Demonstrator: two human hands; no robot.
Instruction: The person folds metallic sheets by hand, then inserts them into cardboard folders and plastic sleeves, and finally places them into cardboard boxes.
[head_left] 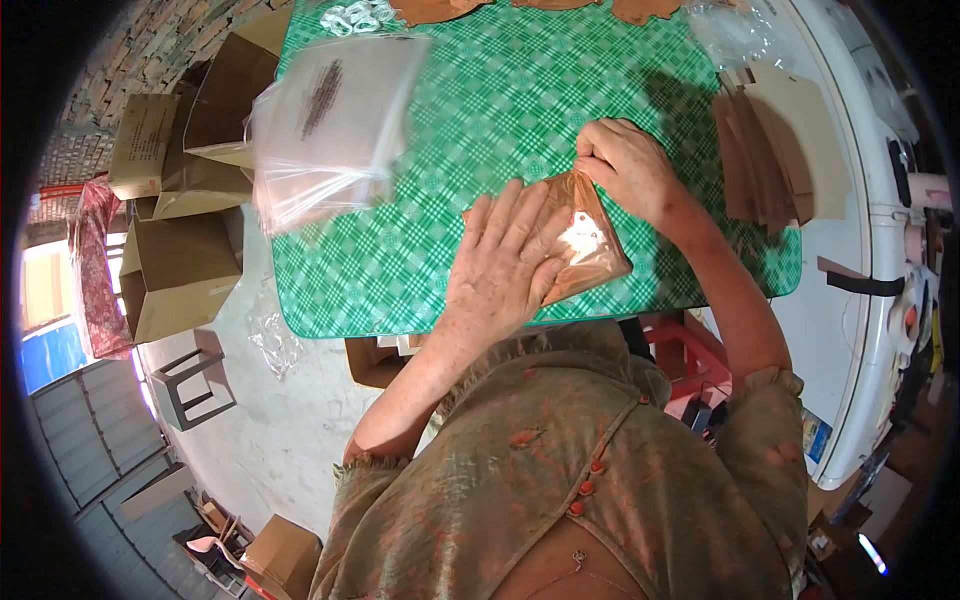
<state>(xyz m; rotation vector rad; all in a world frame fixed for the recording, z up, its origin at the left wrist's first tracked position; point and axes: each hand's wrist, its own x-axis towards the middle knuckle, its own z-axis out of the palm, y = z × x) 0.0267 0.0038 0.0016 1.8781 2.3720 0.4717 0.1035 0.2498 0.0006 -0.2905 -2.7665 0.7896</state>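
A clear plastic bag with a flat brown piece inside lies on the green checked tablecloth near the table's front edge, with light glaring off its film. My left hand rests flat over the bag's left part, its fingers stretched out. At the bag's far right corner, my right hand pinches the edge of the plastic between thumb and curled fingers. The bag's left part is hidden under my left palm.
To the left lies a stack of clear plastic bags. Brown cardboard sheets lie at the right edge. Brown pieces lie at the far edge. Open cardboard boxes stand left of the table, near a grey stool frame.
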